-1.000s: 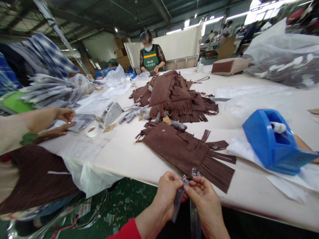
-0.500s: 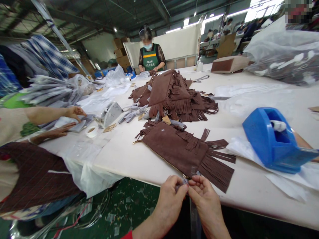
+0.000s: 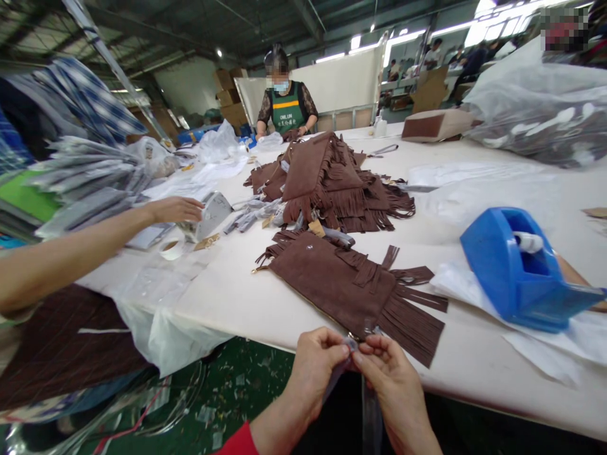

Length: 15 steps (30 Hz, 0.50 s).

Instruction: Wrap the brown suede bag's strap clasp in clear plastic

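Left hand (image 3: 317,373) and right hand (image 3: 392,382) both pinch the grey wrapped strap (image 3: 372,414) by the near edge of the table (image 3: 227,284). Fringed brown bag (image 3: 332,275) lies flat at 12 o'clock; bag pile (image 3: 310,170) beyond. Blue tape dispenser (image 3: 526,265) at 2. Watching remotely, I judge a hard tug could drag the bag over; a loosened pinch could drop the strap.

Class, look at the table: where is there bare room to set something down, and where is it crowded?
Bare table shows between the cardboard tag and the near brown bag; another patch lies between that bag's fringe and the white paper. It is crowded at the bag pile and on the left beside stacked packets and a co-worker's arm.
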### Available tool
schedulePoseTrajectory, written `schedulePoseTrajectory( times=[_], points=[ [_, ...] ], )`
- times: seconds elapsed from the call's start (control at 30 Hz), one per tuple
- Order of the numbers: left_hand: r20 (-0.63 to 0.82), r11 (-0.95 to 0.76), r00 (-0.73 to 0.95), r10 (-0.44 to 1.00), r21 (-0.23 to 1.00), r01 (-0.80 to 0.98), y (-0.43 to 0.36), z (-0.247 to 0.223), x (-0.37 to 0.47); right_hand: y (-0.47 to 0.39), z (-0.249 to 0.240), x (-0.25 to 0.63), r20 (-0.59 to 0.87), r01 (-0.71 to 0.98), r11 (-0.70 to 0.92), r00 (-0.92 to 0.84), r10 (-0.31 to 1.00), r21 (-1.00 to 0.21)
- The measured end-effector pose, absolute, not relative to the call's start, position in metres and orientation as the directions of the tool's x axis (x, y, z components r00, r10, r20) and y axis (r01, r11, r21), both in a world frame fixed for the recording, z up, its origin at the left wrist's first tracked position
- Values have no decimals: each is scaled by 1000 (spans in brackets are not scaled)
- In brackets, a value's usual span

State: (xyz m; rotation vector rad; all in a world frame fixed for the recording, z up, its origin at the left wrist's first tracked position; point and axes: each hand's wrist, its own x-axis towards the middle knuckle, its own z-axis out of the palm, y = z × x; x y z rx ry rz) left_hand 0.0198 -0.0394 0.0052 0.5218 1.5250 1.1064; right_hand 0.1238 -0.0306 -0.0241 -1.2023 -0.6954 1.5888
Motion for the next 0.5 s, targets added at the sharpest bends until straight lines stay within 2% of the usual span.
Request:
schedulePoseTrajectory(
  times=[0.1, 0.17, 0.23, 0.3, 0.4, 0.5],
  points=[
    [-448, 453, -332, 830, 889, -69, -37, 2, 19, -30, -29, 122, -360, -394, -335, -12, 933, -856],
    [-353, 436, -348, 868, 879, 195, -36, 2, 18, -29, -32, 121, -350, -401, -322, -5, 937, -858],
    [-199, 334, -297, 934, 785, 522, -38, 3, 16, -29, -32, 120, -345, -400, -317, -1, 939, -860],
    [-57, 152, -149, 987, 619, 771, -40, 4, 13, -29, -31, 120, -352, -397, -327, -9, 936, -858],
    [4, -110, 118, 993, 397, 911, -47, 5, 11, -27, -29, 120, -362, -384, -336, -5, 932, -860],
    [39, -215, 214, 976, 349, 912, -56, 1, 11, -26, -29, 120, -364, -350, -339, 8, 931, -873]
  ],
)
